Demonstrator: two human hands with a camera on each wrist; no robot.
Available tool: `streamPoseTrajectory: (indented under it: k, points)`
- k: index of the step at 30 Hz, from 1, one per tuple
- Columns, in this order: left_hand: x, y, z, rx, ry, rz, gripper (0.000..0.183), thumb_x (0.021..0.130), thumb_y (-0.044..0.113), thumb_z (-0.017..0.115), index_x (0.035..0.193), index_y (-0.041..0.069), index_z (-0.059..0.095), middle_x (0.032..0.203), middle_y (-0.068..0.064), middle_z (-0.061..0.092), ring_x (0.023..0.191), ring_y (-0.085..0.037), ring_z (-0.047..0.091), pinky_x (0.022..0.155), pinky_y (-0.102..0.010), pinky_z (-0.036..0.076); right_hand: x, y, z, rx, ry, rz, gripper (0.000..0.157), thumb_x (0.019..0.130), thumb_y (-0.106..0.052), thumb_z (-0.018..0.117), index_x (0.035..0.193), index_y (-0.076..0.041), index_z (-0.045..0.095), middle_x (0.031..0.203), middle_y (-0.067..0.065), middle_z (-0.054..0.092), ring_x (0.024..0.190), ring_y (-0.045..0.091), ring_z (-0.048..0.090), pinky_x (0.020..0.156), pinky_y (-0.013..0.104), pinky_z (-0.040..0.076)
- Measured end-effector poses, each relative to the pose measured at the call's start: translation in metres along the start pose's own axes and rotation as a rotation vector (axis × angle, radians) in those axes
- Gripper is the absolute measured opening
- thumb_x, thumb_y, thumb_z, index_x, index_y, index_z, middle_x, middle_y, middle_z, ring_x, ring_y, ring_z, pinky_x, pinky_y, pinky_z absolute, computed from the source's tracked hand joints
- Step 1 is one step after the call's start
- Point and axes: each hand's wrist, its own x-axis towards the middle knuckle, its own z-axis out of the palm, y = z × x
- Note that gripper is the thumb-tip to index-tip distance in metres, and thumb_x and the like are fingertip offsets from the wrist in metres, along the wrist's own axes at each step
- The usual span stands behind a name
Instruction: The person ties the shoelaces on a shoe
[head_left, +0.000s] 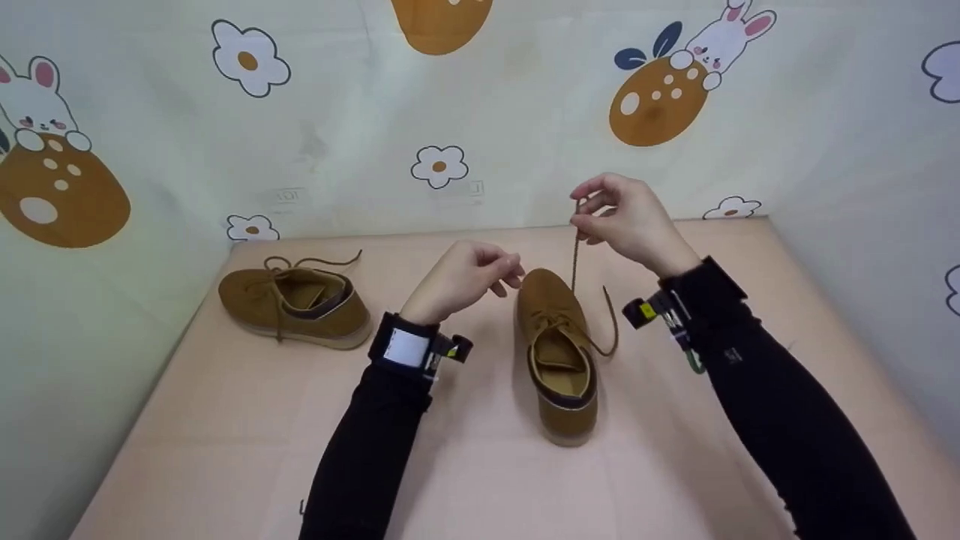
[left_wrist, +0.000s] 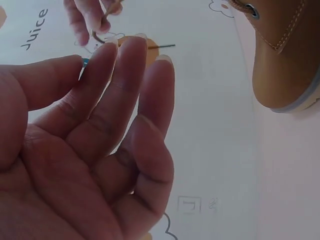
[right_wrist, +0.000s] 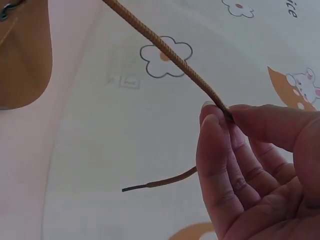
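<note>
A brown lace-up shoe (head_left: pixel 546 292) stands on the table with its toe toward the back wall. Between thumb and fingers my right hand (head_left: pixel 626 217) pinches one end of its shoelace (head_left: pixel 575 262), drawn up taut beside the toe. In the right wrist view the lace's dark tip (right_wrist: pixel 134 188) sticks out past the fingers. The other lace end (head_left: pixel 613 330) lies loose in a curve right of the shoe. My left hand (head_left: pixel 469 277) hovers just left of the toe, fingers loosely bent; in the left wrist view I see no lace in it.
A matching brown shoe (head_left: pixel 247 300) stands at the back left, laces loose, toe pointing left. Behind the pale pink table (head_left: pixel 465 457) hangs a cloth (head_left: pixel 525 97) printed with rabbits and flowers, with cloth on both sides too.
</note>
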Motion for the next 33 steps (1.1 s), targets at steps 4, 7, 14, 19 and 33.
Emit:
streamPoseTrajectory:
  k: [4, 7, 14, 19, 33]
  points:
    - [-0.004, 0.005, -0.001, -0.006, 0.015, 0.003, 0.029, 0.103, 0.025, 0.056, 0.096, 0.004, 0.074, 0.083, -0.005, 0.072, 0.073, -0.022, 0.068, 0.075, -0.035, 0.055, 0.022, -0.008, 0.023, -0.015, -0.145, 0.028, 0.025, 0.091, -0.003, 0.069, 0.115, -0.003, 0.061, 0.095, 0.015, 0.070, 0.077, 0.024, 0.071, 0.068, 0.031, 0.058]
    - [-0.003, 0.005, 0.003, -0.008, 0.055, 0.028, 0.027, 0.102, 0.025, 0.057, 0.093, 0.007, 0.074, 0.080, -0.006, 0.072, 0.070, -0.021, 0.067, 0.073, -0.036, 0.054, 0.029, -0.006, 0.032, -0.030, -0.233, 0.051, 0.024, 0.094, -0.005, 0.067, 0.117, -0.002, 0.060, 0.098, 0.015, 0.072, 0.080, 0.024, 0.072, 0.071, 0.035, 0.059]
    - [0.013, -0.007, 0.035, 0.141, 0.034, 0.150, 0.024, 0.104, 0.014, 0.053, 0.117, 0.006, 0.071, 0.106, -0.004, 0.072, 0.101, -0.018, 0.065, 0.089, -0.028, 0.050, -0.007, 0.017, 0.008, -0.227, -0.281, 0.011, 0.015, 0.097, -0.011, 0.064, 0.111, -0.006, 0.066, 0.093, 0.009, 0.071, 0.078, 0.023, 0.069, 0.068, 0.036, 0.057]
    - [0.027, -0.025, 0.055, 0.288, -0.135, 0.188, 0.034, 0.105, 0.004, 0.045, 0.136, 0.004, 0.058, 0.130, -0.010, 0.063, 0.125, -0.019, 0.055, 0.106, -0.024, 0.038, -0.052, 0.038, -0.008, -0.370, -0.384, -0.007, 0.008, 0.092, -0.007, 0.067, 0.099, -0.008, 0.071, 0.079, 0.001, 0.068, 0.070, 0.018, 0.065, 0.063, 0.033, 0.051]
    - [0.023, -0.035, 0.044, 0.487, -0.084, 0.205, 0.018, 0.095, 0.022, 0.067, 0.109, 0.016, 0.077, 0.101, 0.007, 0.072, 0.094, -0.016, 0.050, 0.087, -0.036, 0.035, -0.069, 0.065, 0.015, -0.532, -0.534, -0.040, 0.011, 0.081, -0.005, 0.073, 0.087, -0.013, 0.069, 0.076, -0.004, 0.063, 0.069, 0.012, 0.057, 0.068, 0.034, 0.048]
